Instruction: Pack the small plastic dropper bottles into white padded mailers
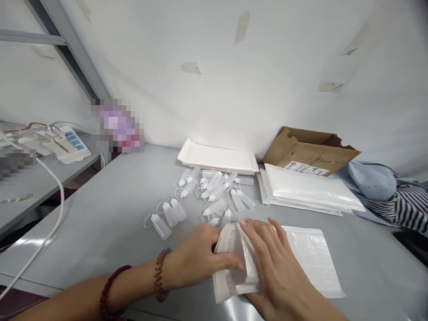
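A white padded envelope (224, 285) is held between my two hands over the table, its mouth spread apart and facing left. My left hand (197, 258) grips the mouth's edge, with the thumb inside the opening and the other fingers behind it. My right hand (276, 263) wraps round the envelope's body from the right, fingers over the top side. Several small translucent squeeze bottles (179, 209) with looped cap straps lie just beyond my hands. Another white padded envelope (314, 258) lies flat under and beside my right hand. What the envelope contains, if anything, is hidden.
White envelopes are stacked at the back (220, 157), and more padded envelopes (307, 189) lie at right before an open cardboard box (310, 149). Folded striped and blue fabric (384, 191) sits at far right. A white cable (62, 200) hangs at left near a side table with a power strip (63, 145).
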A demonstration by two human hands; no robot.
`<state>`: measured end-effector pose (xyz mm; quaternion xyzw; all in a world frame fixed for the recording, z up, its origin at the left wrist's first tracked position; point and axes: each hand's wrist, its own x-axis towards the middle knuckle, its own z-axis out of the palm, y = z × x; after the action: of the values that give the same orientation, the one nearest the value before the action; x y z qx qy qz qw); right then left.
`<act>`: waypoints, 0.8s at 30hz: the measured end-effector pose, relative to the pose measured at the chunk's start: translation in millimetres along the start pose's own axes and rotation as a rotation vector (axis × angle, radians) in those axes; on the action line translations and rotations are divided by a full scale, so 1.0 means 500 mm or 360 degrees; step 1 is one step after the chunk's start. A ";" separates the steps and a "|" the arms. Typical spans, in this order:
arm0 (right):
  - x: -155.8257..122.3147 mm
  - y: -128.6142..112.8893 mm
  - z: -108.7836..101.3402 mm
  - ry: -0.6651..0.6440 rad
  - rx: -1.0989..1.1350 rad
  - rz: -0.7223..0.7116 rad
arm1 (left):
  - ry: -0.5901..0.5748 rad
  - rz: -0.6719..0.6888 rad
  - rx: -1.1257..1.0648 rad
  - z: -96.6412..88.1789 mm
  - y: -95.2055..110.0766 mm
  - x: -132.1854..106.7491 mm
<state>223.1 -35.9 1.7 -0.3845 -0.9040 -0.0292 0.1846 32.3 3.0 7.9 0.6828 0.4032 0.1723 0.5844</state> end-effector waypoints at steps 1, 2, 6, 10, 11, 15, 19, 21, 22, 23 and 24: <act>0.000 0.001 0.001 -0.0001 -0.0002 0.0021 | 0.0019 0.0015 0.0085 -0.007 -0.002 0.001; 0.001 0.002 0.003 -0.0007 0.0001 0.0043 | 0.0037 0.0022 0.0169 -0.018 -0.003 0.002; 0.002 0.015 0.004 -0.0049 0.0056 0.0141 | 0.0091 -0.0007 0.0446 -0.102 0.009 -0.003; 0.004 0.027 -0.001 -0.0083 0.0101 0.0242 | 0.0337 -0.0098 0.0745 -0.204 0.018 -0.024; 0.005 0.028 -0.003 -0.0092 0.0115 0.0263 | 0.0347 -0.0134 0.0857 -0.223 0.015 -0.029; 0.009 0.031 -0.008 -0.0106 0.0156 0.0306 | 0.0219 -0.0280 0.1100 -0.259 -0.008 -0.033; 0.009 0.031 -0.004 -0.0132 0.0178 0.0308 | 0.0125 -0.0252 0.1110 -0.251 -0.031 -0.020; 0.008 0.030 -0.001 -0.0158 0.0195 0.0305 | 0.0136 -0.0220 0.1159 -0.243 -0.038 -0.012; 0.008 0.029 0.000 -0.0171 0.0207 0.0303 | 0.0154 -0.0200 0.1189 -0.240 -0.041 -0.008; 0.007 0.028 0.001 -0.0180 0.0219 0.0302 | 0.0180 -0.0178 0.1217 -0.237 -0.042 -0.005; 0.007 0.027 0.002 -0.0184 0.0231 0.0302 | 0.0207 -0.0157 0.1240 -0.234 -0.043 -0.003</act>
<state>230.1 -23.8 0.9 -0.4551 -0.8724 0.0760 0.1615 -58.7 78.8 18.4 0.8208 0.5068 0.0211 0.2626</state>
